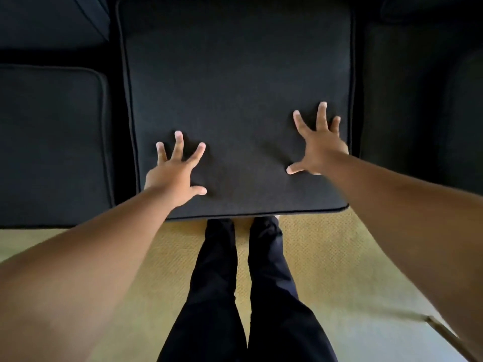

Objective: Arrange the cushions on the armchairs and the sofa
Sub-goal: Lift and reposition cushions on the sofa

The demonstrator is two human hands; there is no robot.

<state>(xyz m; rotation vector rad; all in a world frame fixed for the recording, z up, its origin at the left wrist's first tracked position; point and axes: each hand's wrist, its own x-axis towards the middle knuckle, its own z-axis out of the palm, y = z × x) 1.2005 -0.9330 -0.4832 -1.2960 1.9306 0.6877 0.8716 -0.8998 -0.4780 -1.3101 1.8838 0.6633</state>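
A large dark square seat cushion [235, 82] with piped edges lies flat on the sofa, its front edge sticking out slightly over the floor. My left hand [175, 173] rests on its near left part, fingers spread, fingertips on the fabric. Near the cushion's right edge my right hand [317, 147] presses down the same way, fingers splayed. Neither hand grips anything. A second dark seat cushion [52, 142] lies to the left, separated by a narrow gap.
A dark back cushion [49, 19] shows at the top left. The sofa's dark arm or side [418, 87] fills the right. Below lies a yellowish woven carpet [326, 257], with my dark-trousered legs [243, 283] against the sofa front.
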